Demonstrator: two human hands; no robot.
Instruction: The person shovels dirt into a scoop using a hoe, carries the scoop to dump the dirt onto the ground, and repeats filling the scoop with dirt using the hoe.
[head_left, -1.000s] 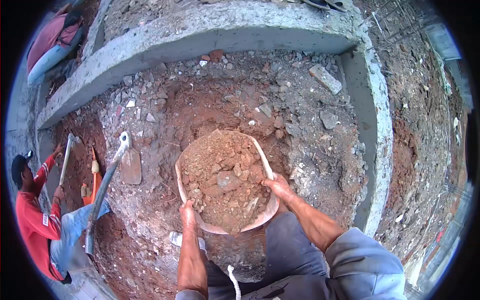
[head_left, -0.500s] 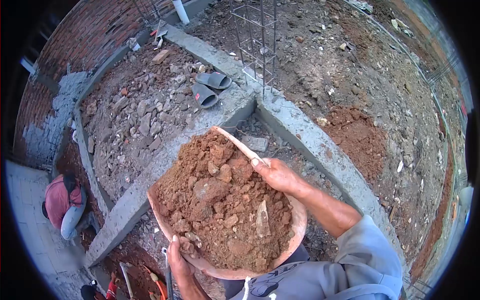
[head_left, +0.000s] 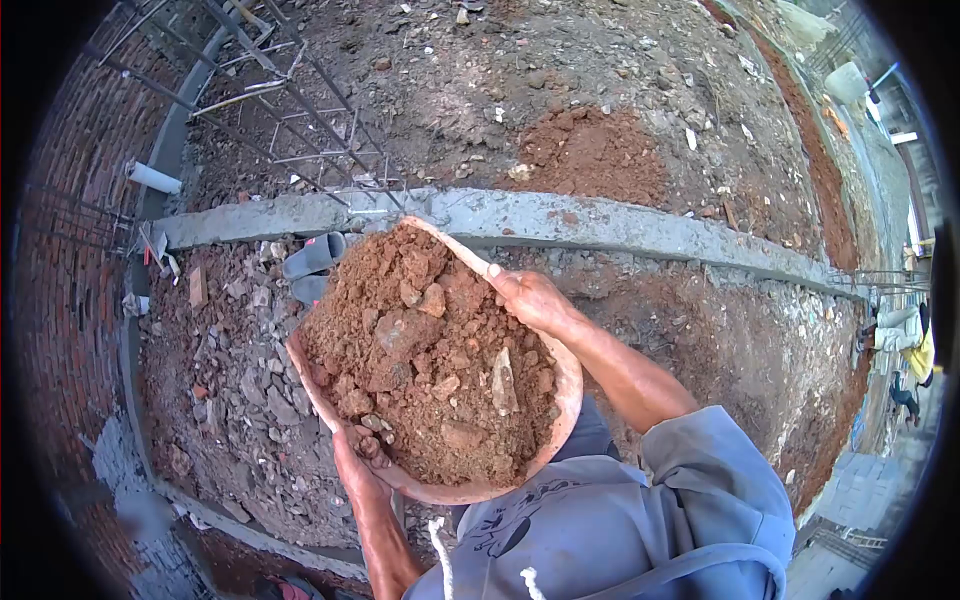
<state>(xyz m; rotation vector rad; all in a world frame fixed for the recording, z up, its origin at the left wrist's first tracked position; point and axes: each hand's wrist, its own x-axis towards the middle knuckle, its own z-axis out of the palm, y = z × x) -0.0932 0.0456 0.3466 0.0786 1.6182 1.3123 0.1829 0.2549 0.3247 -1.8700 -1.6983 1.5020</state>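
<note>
A wide, shallow basin (head_left: 568, 395), its rim smeared with reddish dirt, is held in front of my body. Heaped brown-red soil (head_left: 440, 400) with stones and clods fills it, among them a long pale stone (head_left: 504, 382) on the right side. My right hand (head_left: 533, 298) is closed on the upper right rim, thumb along the edge. At the lower left rim, my left hand (head_left: 358, 455) grips the basin, with part of its fingers over the inside edge against the soil. The basin's underside is hidden.
Beyond the basin runs a grey concrete beam (head_left: 640, 228), with an upright rebar cage (head_left: 290, 95) at upper left. Dark slippers (head_left: 313, 257) lie beside the beam. Rubble (head_left: 250, 390) covers the left ground. A red soil pile (head_left: 595, 155) lies farther off; a person (head_left: 912, 340) is at far right.
My view has turned to the right: the rebar cage and slippers now sit farther left, and the beam runs nearly across. Both hands keep hold of the loaded basin.
</note>
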